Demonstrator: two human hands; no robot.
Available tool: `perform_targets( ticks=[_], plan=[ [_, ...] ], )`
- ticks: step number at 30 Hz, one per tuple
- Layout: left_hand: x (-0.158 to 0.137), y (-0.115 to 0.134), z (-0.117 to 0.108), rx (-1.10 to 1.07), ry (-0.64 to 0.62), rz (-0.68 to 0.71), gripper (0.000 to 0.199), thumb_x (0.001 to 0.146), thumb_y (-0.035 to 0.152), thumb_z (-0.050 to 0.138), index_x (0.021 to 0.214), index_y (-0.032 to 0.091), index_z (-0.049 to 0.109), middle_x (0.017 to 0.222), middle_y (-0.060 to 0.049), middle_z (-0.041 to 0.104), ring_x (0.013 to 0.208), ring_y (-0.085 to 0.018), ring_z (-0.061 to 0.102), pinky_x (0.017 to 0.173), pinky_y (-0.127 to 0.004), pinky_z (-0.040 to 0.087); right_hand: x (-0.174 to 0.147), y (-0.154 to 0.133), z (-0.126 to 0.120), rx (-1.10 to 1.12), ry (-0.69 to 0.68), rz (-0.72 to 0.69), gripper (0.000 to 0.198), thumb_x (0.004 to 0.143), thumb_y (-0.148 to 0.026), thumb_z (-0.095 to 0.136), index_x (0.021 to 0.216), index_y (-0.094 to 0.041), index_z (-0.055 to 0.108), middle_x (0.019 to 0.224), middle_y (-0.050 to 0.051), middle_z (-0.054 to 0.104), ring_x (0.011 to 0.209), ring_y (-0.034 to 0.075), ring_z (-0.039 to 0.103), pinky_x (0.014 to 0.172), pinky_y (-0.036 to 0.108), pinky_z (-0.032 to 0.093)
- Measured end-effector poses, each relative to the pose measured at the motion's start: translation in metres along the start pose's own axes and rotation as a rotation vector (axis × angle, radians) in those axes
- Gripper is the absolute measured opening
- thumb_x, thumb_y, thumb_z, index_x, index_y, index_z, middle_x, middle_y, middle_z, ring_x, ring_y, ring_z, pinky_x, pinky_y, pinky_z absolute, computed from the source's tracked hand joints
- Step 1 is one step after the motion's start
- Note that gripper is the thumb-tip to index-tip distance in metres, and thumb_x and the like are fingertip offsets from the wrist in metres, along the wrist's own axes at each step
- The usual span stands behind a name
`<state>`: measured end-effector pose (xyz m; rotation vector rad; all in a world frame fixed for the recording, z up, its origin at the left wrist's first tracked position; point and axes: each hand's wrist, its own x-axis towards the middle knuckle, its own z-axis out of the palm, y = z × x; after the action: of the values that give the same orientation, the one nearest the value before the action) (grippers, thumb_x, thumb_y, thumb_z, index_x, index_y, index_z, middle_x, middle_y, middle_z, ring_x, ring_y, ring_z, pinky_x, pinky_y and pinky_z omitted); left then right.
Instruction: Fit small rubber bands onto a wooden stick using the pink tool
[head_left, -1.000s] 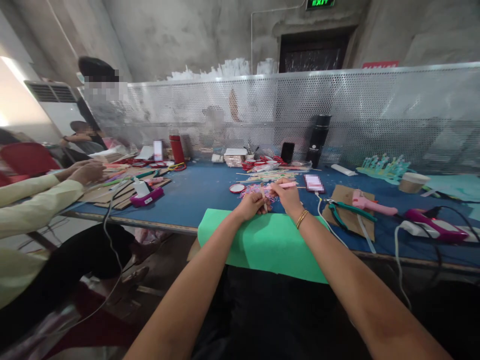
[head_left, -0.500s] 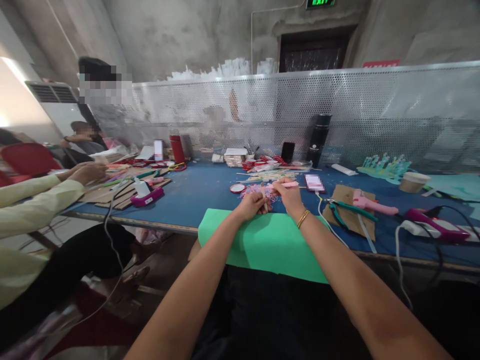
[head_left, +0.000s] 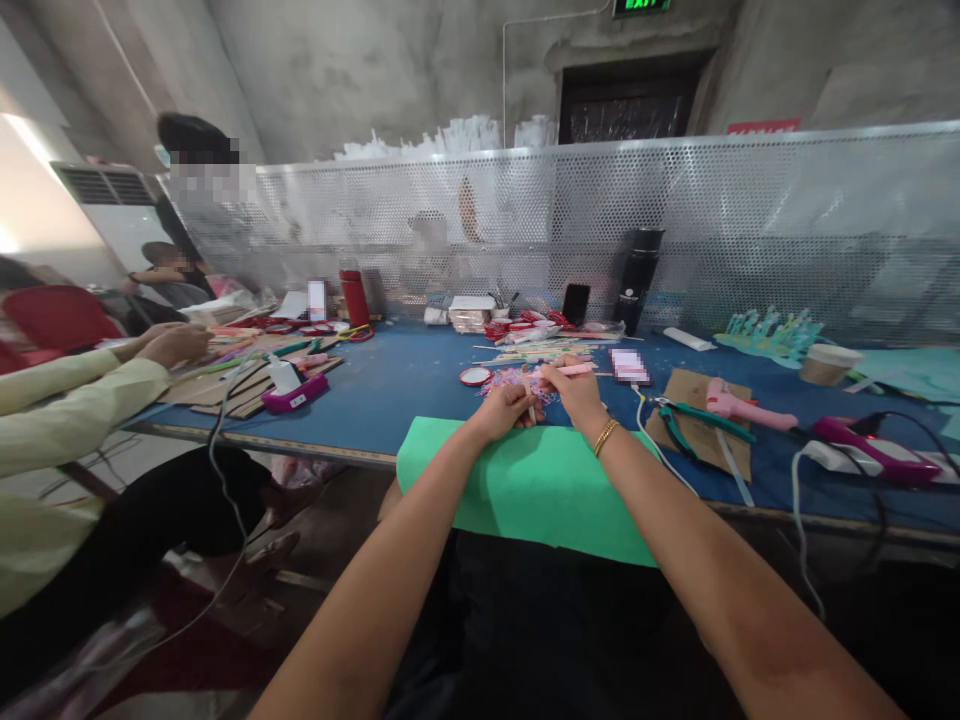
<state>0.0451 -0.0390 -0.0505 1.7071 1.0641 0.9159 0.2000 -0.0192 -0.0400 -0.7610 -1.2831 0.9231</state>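
My left hand [head_left: 504,412] is closed on a thin pale stick [head_left: 529,400], held upright near the table's front edge. In my right hand [head_left: 576,392] is a pink pen-like tool [head_left: 576,370], its tip end reaching toward the stick. The fingers of both hands come close together. Under and behind them lies a pile of small pink and blue thread-like bits [head_left: 495,380]. A round red-rimmed lid or dish [head_left: 475,376] sits just left of the pile. Green sheet [head_left: 540,490] hangs over the table edge and my lap, beneath my forearms.
Behind my hands lie several pale sticks [head_left: 532,352]. To the right are a phone [head_left: 630,366] with a cable, green-handled pliers [head_left: 705,418], a pink glue gun [head_left: 750,408] and a purple power strip [head_left: 874,448]. A black flask [head_left: 637,280] stands behind. At left, a co-worker's sleeve [head_left: 97,400] reaches over the table.
My right hand and the pink tool have shifted slightly left, toward the stick. My left hand stays almost in place.
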Motion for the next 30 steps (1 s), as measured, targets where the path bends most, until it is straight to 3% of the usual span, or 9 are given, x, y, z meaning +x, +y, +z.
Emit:
perform_targets(
  ticks=[3, 9, 13, 19, 24, 30],
  plan=[
    [-0.0002, -0.0007, 0.0, -0.007, 0.003, -0.001, 0.032, 0.086, 0.046, 0.06, 0.08, 0.014, 0.061, 0.075, -0.004, 0.071, 0.054, -0.009, 0.057, 0.052, -0.021, 0.043, 0.0005, 0.0001, -0.0009, 0.019, 0.051, 0.01, 0.022, 0.068, -0.039, 0.07, 0.064, -0.022, 0.056, 0.055, -0.003, 0.062, 0.054, 0.015, 0.06, 0.055, 0.027, 0.05],
    [0.0001, -0.0007, 0.0006, -0.007, 0.003, 0.002, 0.032, 0.086, 0.045, 0.06, 0.079, 0.014, 0.061, 0.075, -0.004, 0.071, 0.054, -0.009, 0.058, 0.051, -0.02, 0.043, 0.0012, 0.0016, -0.0001, 0.008, 0.002, 0.007, 0.024, 0.068, -0.041, 0.071, 0.064, -0.022, 0.056, 0.055, -0.003, 0.061, 0.051, 0.014, 0.058, 0.053, 0.026, 0.05],
    [0.0003, -0.0005, 0.0006, -0.007, -0.001, 0.013, 0.032, 0.086, 0.046, 0.06, 0.078, 0.014, 0.061, 0.075, -0.005, 0.071, 0.054, -0.009, 0.058, 0.051, -0.021, 0.043, 0.0017, 0.0022, -0.0007, 0.03, 0.067, 0.01, 0.023, 0.069, -0.039, 0.071, 0.065, -0.022, 0.057, 0.056, -0.003, 0.062, 0.053, 0.014, 0.059, 0.054, 0.026, 0.05],
    [0.0012, -0.0023, 0.0, -0.003, -0.002, 0.008, 0.031, 0.087, 0.045, 0.06, 0.079, 0.015, 0.06, 0.075, -0.004, 0.071, 0.053, -0.01, 0.057, 0.051, -0.022, 0.042, 0.0014, 0.0034, 0.0002, 0.009, -0.01, -0.008, 0.026, 0.069, -0.042, 0.072, 0.065, -0.022, 0.056, 0.056, -0.003, 0.062, 0.052, 0.013, 0.059, 0.054, 0.026, 0.05],
    [0.0011, -0.0031, -0.0005, 0.005, -0.008, 0.022, 0.03, 0.087, 0.044, 0.058, 0.081, 0.015, 0.061, 0.077, -0.005, 0.071, 0.054, -0.009, 0.057, 0.052, -0.022, 0.042, 0.0017, 0.0025, -0.0006, 0.036, 0.066, 0.009, 0.025, 0.069, -0.041, 0.071, 0.065, -0.022, 0.056, 0.056, -0.003, 0.062, 0.053, 0.014, 0.06, 0.054, 0.026, 0.05],
    [0.0016, -0.0018, -0.0005, 0.013, -0.004, -0.002, 0.032, 0.087, 0.045, 0.059, 0.079, 0.014, 0.06, 0.076, -0.005, 0.071, 0.054, -0.009, 0.057, 0.052, -0.022, 0.043, 0.0011, 0.0025, 0.0014, 0.043, -0.007, 0.011, 0.028, 0.068, -0.043, 0.073, 0.064, -0.021, 0.056, 0.056, -0.003, 0.061, 0.051, 0.012, 0.057, 0.052, 0.024, 0.049]
  ],
)
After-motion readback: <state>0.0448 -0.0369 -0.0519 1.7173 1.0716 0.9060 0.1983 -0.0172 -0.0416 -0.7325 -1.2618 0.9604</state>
